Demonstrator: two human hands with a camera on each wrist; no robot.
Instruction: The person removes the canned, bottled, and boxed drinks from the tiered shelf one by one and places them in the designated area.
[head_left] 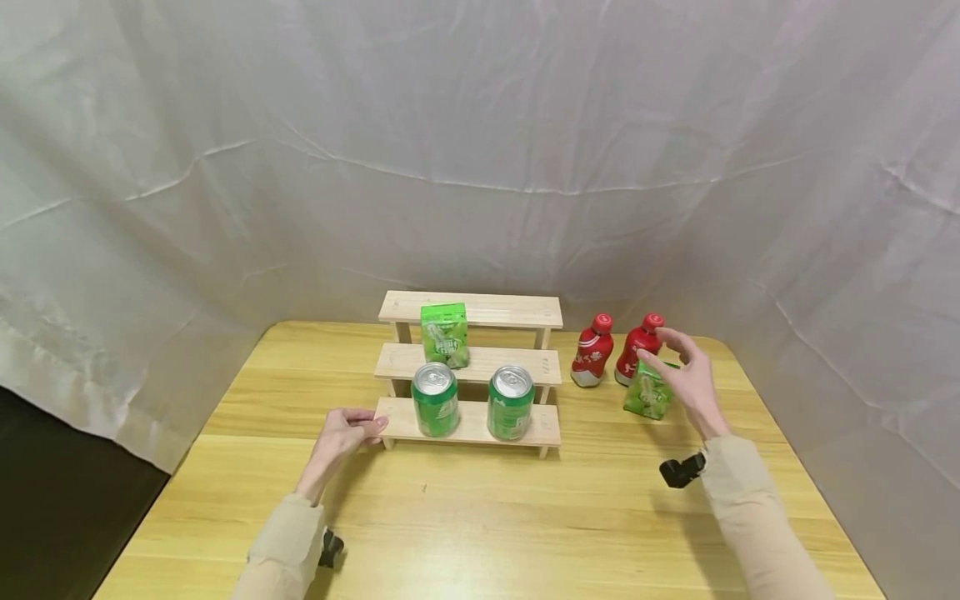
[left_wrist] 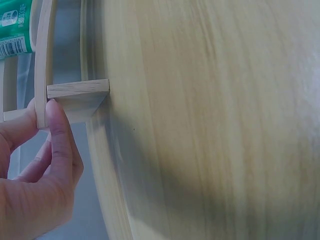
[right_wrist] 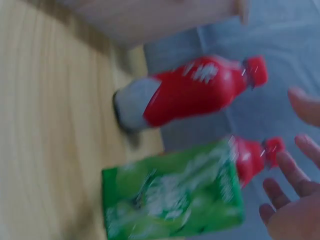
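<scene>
The left hand (head_left: pixel 347 435) pinches the left end of the bottom step of a three-step wooden rack (head_left: pixel 468 431); in the left wrist view its thumb and fingers (left_wrist: pixel 59 130) hold the board's edge. Two green cans (head_left: pixel 436 400) (head_left: pixel 511 403) stand on that step, and a green juice box (head_left: pixel 445 335) on the middle one. At the right, the right hand (head_left: pixel 688 379) is at the top of another green box (head_left: pixel 648 392) on the table, fingers spread. In the right wrist view a gap shows between the fingers (right_wrist: pixel 295 172) and that box (right_wrist: pixel 172 192).
Two red bottles (head_left: pixel 592 351) (head_left: pixel 637 348) stand on the table right of the rack, the farther right one just behind the green box. Pale curtains (head_left: pixel 480 167) rise behind and beside the wooden table (head_left: pixel 480 517).
</scene>
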